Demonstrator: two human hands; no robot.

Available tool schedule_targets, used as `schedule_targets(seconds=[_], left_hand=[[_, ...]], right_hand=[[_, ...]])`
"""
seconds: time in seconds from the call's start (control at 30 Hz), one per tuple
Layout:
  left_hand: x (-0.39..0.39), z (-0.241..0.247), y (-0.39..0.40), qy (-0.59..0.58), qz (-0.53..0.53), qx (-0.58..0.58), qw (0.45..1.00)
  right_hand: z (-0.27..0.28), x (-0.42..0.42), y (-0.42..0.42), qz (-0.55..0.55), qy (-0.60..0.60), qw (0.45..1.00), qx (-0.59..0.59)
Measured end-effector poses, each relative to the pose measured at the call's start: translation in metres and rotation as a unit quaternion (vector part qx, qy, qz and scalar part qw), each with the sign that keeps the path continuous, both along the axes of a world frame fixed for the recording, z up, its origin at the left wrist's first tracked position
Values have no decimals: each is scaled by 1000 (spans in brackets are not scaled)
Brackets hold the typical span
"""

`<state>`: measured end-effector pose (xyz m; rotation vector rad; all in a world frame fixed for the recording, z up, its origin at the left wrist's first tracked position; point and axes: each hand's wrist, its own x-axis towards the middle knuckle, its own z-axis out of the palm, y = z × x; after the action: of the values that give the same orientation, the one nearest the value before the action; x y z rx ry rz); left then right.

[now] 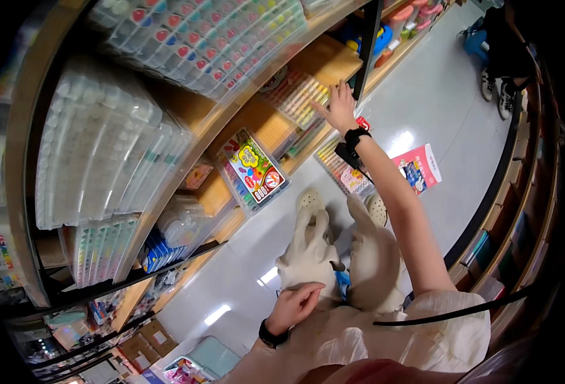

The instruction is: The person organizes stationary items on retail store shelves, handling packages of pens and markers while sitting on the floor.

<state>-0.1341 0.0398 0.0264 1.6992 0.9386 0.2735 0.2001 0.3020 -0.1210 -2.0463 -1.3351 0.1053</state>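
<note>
My right hand [338,106] reaches to the low wooden shelf, fingers spread over the near end of a clear case of coloured pens [301,96]. Whether the fingertips touch the case I cannot tell. My left hand [296,307] rests by my knee, its fingers curled in with nothing visible in them. On the floor below my right forearm lies another boxed set of coloured pens [342,165], partly hidden by a black strap or cord. Beside it is a pink printed package [419,168]. A clear case with a bright cartoon cover [253,165] sits at the shelf's front.
Stacked clear plastic cases [100,153] fill the shelf at left, with rows of colourful pots [201,43] above. A black shelf upright [369,48] stands beyond my right hand. Bookshelves [508,230] line the right. Another person's shoes [505,101] are farther down the aisle.
</note>
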Motion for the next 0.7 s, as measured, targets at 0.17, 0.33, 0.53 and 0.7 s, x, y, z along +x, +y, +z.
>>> schedule_targets(seconds=[0.17, 0.33, 0.53, 0.7], left_hand=[[3, 8, -9, 36, -26, 40, 998], [18, 9, 5, 55, -25, 62, 996], [15, 2, 2, 53, -44, 60, 996], [20, 6, 3, 58, -55, 51, 996]], right_hand=[[-6, -16, -1, 75, -73, 991, 88], [-8, -18, 16, 142, -76, 983, 89], [-6, -20, 12, 183, -70, 979, 47], [-8, -34, 18, 175, -45, 983, 13]])
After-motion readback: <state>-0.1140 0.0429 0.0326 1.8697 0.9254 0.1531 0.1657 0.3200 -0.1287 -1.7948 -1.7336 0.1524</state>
